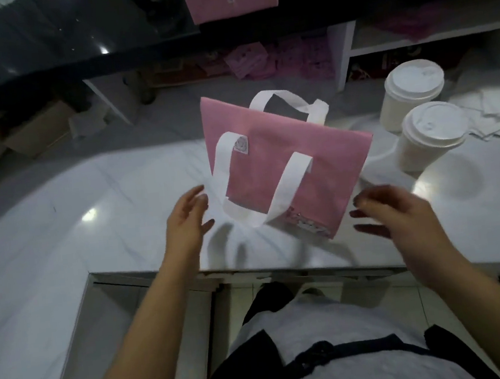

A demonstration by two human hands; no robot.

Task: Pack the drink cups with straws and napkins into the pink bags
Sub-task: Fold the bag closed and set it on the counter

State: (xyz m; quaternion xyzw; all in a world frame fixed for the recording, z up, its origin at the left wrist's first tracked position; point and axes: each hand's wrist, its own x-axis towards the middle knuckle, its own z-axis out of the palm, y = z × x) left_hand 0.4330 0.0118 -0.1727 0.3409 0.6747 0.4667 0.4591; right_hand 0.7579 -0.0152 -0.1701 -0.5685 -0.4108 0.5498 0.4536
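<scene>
- Your left hand (pixel 188 219) and right hand (pixel 394 208) are both spread, holding nothing, flanking the flat pink fabric bag with white strap handles (pixel 274 168) on the glossy white marble counter (pixel 62 240).
- The bag looks light and floppy, so it'll probably sag; I'd grab the handles or the top rim.
- Two white lidded paper cups (pixel 425 137) stand at 2 o'clock, near the bag, probably tippy.
- White napkins (pixel 499 110) sit beyond them.
- No straws that I can spot.

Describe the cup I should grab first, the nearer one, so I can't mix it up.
Start at the white marble counter and find the pink bag lying at its centre. Two white lidded cups stand to the bag's right; the near cup is the one closer to the right hand. The far cup sits behind it, by the napkins.
</scene>
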